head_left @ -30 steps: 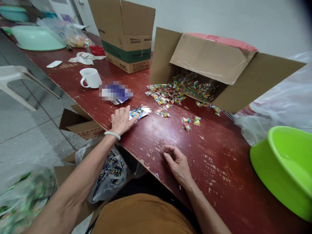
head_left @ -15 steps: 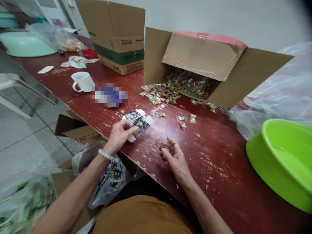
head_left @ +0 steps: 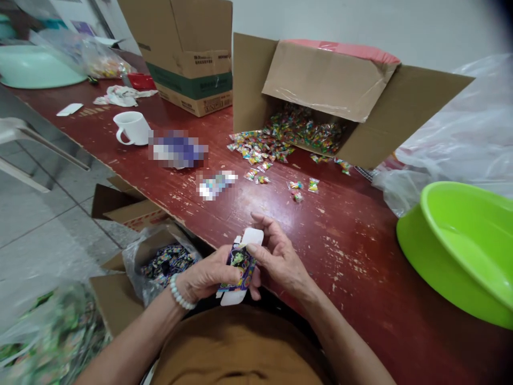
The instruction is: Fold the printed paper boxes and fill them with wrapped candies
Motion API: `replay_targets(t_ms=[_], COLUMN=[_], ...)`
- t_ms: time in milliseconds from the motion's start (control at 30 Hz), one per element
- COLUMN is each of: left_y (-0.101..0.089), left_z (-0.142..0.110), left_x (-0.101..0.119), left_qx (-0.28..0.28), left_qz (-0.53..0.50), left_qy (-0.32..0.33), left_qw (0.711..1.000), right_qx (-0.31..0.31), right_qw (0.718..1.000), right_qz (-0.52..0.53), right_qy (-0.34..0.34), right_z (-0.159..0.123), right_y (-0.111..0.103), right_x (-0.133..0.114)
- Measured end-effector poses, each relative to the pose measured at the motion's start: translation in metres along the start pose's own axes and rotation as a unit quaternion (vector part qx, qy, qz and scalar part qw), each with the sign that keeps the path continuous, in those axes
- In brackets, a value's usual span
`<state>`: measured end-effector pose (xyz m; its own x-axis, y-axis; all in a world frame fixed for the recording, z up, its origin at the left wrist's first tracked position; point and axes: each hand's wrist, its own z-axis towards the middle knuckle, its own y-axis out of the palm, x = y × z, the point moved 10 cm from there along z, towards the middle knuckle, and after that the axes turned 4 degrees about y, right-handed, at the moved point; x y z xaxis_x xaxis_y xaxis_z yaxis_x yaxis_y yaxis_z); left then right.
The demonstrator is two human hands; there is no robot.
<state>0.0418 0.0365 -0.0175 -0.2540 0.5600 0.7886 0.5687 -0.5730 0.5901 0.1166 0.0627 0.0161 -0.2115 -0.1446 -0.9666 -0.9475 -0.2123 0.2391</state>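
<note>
- Small carton of dark, brightly printed card with white end flaps (head_left: 240,270): between both hands, above the near table edge.
- Left hand (head_left: 210,272): pinching the carton, thumb across its printed face.
- Right hand (head_left: 282,256): thumb at the carton's upper end, fingers loosely curved and apart; whether it grips, cannot tell.
- Dark red table with worn, flaking paint (head_left: 360,267): under and beyond the hands.
- Heap of clear-wrapped multicoloured candies (head_left: 264,147): beyond the hands, spilling from an open brown cardboard box (head_left: 331,80).
- Tall brown cardboard box with green band (head_left: 188,80): farther off, beyond the left hand.
- White mug (head_left: 138,128): on the table, beyond the left hand.
- Bright green plastic basin (head_left: 449,267): right of the right hand.
- Clear plastic bag of dark printed pieces (head_left: 170,262): below the tabletop, beside the left hand.
- Grey tiled floor (head_left: 52,224) and white plastic stool (head_left: 24,147): far left of the left hand.
- Pale wall (head_left: 340,21): behind the boxes, beyond both hands.
</note>
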Motion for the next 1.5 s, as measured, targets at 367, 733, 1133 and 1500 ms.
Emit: replay_targets(t_ms=[367,733,1133,1500], left_y=[-0.027,-0.042,-0.031,-0.036], left_z=[0.0,-0.021,-0.009,-0.011], left_x=[0.007,0.043,0.04,0.03], left_qx=[0.152,0.356,0.253,0.275], left_qz=[0.036,0.235,0.197,0.115], left_qy=[0.024,0.209,0.17,0.153], left_qw=[0.987,0.88,0.932,0.942], right_qx=[-0.035,0.176,0.13,0.073], right_qw=[0.993,0.982,0.991,0.996], right_qz=[0.09,-0.065,0.002,-0.054], right_qy=[0.067,-0.032,-0.013,-0.014], right_z=[-0.003,0.003,0.009,0.013], right_y=[0.008,-0.036,-0.039,-0.037], right_x=[0.029,0.007,0.012,0.01])
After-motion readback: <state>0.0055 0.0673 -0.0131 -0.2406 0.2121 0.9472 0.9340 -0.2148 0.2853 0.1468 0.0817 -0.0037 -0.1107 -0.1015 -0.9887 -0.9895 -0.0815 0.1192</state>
